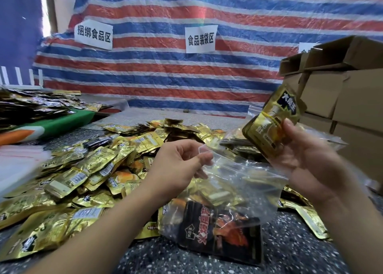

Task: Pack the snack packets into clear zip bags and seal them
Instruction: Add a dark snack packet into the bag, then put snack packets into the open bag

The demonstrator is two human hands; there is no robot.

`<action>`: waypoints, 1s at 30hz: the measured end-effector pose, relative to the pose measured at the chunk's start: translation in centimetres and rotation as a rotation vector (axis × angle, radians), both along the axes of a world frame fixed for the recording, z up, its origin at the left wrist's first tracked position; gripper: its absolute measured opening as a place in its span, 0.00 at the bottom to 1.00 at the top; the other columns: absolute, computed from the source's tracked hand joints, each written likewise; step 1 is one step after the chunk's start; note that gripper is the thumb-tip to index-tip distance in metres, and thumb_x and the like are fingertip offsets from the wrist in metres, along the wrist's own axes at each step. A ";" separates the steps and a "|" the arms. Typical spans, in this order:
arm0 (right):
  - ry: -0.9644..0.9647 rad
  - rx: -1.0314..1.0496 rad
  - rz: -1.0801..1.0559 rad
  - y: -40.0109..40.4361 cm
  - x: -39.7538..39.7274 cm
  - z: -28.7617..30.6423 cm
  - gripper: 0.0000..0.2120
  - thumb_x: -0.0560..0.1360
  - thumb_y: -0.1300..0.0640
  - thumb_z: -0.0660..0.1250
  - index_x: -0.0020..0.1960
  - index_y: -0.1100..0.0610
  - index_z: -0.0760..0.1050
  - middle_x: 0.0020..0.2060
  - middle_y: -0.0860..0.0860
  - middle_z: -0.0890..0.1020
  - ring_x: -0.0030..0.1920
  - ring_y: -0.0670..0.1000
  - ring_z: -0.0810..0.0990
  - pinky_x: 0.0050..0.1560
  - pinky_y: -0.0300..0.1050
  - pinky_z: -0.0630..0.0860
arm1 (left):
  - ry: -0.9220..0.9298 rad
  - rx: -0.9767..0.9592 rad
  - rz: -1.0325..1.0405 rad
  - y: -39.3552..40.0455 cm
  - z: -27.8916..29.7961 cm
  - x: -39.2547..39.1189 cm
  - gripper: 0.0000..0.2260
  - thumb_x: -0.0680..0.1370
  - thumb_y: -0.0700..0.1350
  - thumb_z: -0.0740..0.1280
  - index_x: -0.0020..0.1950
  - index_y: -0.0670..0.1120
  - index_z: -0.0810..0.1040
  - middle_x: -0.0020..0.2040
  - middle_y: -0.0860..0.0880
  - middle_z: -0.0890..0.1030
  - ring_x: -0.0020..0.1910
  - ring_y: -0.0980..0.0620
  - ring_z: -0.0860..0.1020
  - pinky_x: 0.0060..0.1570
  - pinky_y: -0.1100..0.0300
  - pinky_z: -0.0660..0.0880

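Filling step: left hand [180,161] pinching mouth of clear zip bag [234,182], right hand [298,149] gripping gold snack packets [271,126]. Next, probably: slide packets into opened mouth.

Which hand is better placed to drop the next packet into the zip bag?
Right. The right hand already grips gold packets just above the clear zip bag, while the left hand pinches the bag's rim, holding it open.
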State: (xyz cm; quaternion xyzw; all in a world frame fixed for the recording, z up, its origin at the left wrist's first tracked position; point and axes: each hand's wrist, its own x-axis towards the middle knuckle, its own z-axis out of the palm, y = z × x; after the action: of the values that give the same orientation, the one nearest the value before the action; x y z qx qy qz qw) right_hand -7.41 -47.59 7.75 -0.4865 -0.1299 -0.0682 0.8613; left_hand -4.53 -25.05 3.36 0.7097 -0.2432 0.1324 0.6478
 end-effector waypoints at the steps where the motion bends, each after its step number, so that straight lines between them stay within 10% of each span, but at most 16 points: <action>1: 0.011 -0.027 -0.013 -0.2 0.3 -0.3 0.20 0.70 0.54 0.68 0.60 0.60 0.79 0.48 0.57 0.86 0.48 0.53 0.84 0.54 0.44 0.77 | -0.003 0.002 0.002 -0.1 0.0 0.0 0.01 0.75 0.40 0.72 0.44 0.43 0.83 0.37 0.45 0.85 0.30 0.50 0.81 0.31 0.65 0.76; 9: -0.104 -0.382 -0.145 1.3 0.5 -2.2 0.07 0.70 0.55 0.70 0.45 0.51 0.86 0.46 0.56 0.87 0.47 0.55 0.87 0.44 0.43 0.82 | -0.011 0.001 0.026 -0.2 -0.3 0.1 0.02 0.75 0.39 0.71 0.44 0.40 0.83 0.37 0.43 0.84 0.29 0.51 0.81 0.31 0.64 0.77; 16: -0.093 -0.280 -0.016 0.6 0.4 -1.8 0.09 0.72 0.55 0.70 0.50 0.56 0.85 0.51 0.60 0.85 0.52 0.59 0.85 0.47 0.53 0.82 | -0.006 0.003 0.052 -0.2 -0.4 0.3 0.03 0.76 0.39 0.71 0.44 0.40 0.83 0.37 0.45 0.85 0.28 0.50 0.81 0.30 0.65 0.76; 23: -0.183 -0.558 -0.232 0.8 0.9 -2.7 0.08 0.71 0.51 0.69 0.47 0.46 0.85 0.46 0.52 0.87 0.46 0.53 0.87 0.41 0.41 0.82 | 0.021 -0.049 0.026 -0.2 -0.4 0.3 0.12 0.75 0.48 0.69 0.42 0.39 0.82 0.37 0.45 0.85 0.28 0.52 0.82 0.30 0.66 0.75; 30: -0.251 -0.826 -0.002 0.2 0.0 -2.3 0.08 0.73 0.52 0.69 0.50 0.50 0.84 0.46 0.55 0.86 0.47 0.54 0.86 0.47 0.46 0.83 | 0.052 -0.077 0.022 -0.4 -0.4 0.3 0.16 0.74 0.52 0.66 0.43 0.39 0.83 0.39 0.47 0.86 0.29 0.49 0.82 0.31 0.62 0.78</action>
State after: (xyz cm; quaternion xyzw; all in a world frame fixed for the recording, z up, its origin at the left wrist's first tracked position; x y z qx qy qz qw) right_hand -7.46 -47.39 5.40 -0.7783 -0.2497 -0.0699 0.5718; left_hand -4.21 -25.43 3.00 0.6901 -0.2133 0.1302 0.6792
